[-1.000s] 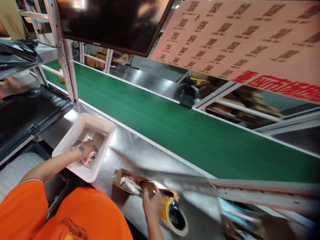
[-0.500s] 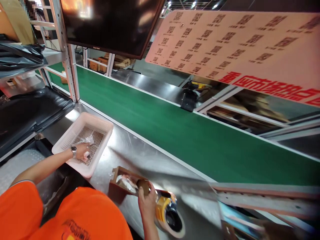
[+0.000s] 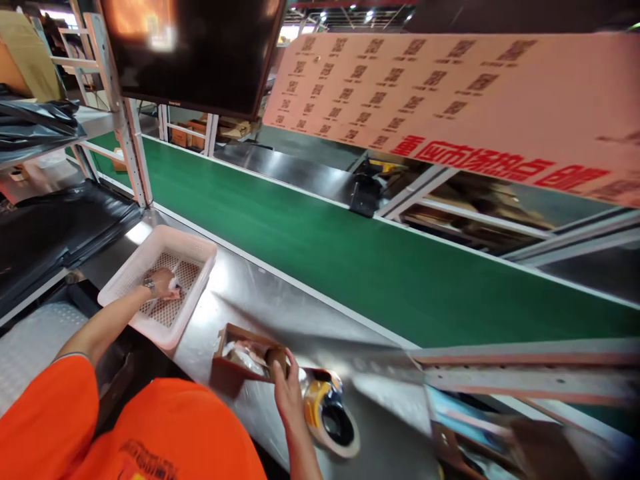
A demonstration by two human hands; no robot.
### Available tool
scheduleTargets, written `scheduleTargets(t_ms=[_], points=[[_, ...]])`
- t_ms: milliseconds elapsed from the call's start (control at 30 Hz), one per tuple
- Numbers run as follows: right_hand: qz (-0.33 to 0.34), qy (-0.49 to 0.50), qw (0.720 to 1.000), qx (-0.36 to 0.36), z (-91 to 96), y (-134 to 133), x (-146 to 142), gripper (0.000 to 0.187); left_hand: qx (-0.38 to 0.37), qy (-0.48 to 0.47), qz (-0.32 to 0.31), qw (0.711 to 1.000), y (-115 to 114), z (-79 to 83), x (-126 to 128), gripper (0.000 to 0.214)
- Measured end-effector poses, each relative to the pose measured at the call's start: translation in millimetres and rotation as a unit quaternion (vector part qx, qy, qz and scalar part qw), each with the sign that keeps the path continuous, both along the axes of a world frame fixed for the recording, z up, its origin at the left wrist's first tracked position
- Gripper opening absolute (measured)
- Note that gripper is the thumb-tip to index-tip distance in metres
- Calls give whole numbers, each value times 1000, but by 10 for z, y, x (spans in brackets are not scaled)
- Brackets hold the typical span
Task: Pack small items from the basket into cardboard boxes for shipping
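My left hand (image 3: pixel 163 283) reaches down into a pale pink plastic basket (image 3: pixel 113 280) with a mesh bottom. Its fingers are closed around a small white-and-pink packet (image 3: pixel 175 291), whose contents I cannot make out. An open brown cardboard box (image 3: pixel 235 371) lies on the metal table, holding clear plastic-wrapped items (image 3: pixel 245 357). At the box's right end, my right hand (image 3: pixel 286 381) grips the end flap, thumb towards the inside. Just right of that hand is a yellow-and-black tape dispenser (image 3: pixel 327 417) with a roll of tape.
A green conveyor belt (image 3: pixel 300 230) runs behind the metal table (image 3: pixel 250 287). Above it hang a dark screen (image 3: pixel 190 60) and a pink board with printed codes (image 3: pixel 370 93). A metal shelf post (image 3: pixel 131 147) rises at the left; a rail (image 3: pixel 500 367) borders the right.
The view has shifted slightly. My left hand has moved within the basket, and the clear packet seen beyond it no longer shows there. My right hand stays at the box's end.
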State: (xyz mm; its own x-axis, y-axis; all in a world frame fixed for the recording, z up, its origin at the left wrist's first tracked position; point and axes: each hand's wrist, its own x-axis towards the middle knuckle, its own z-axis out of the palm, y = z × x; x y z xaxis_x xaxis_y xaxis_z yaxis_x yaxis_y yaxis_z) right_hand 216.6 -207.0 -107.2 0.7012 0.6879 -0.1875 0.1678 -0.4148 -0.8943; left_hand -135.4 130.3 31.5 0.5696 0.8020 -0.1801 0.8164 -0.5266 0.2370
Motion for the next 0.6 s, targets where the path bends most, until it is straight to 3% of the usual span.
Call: scheduleTargets(t_ms=[133, 233, 333, 400, 467, 600], points=[[5, 96, 995, 23, 153, -65, 109, 90, 63, -50, 86, 993, -88, 194, -17, 30], [5, 198, 980, 25, 287, -94, 138, 89, 115, -186, 109, 970, -397, 326, 271, 38], [-1, 241, 970, 42, 390, -100, 110, 91, 56, -262, -5, 964, -1000, 314, 817, 46], [-1, 249, 967, 52, 436, -109, 72, 89, -18, -203, -124, 971, -1441, 209, 1222, 45], [9, 262, 963, 58, 465, -127, 29, 88, -56, -99, -181, 977, -1787, 52, 1555, 52], [17, 273, 959, 70, 482, -170, -38, 88, -61, 22, -228, 972, -2059, -250, 1808, 66]])
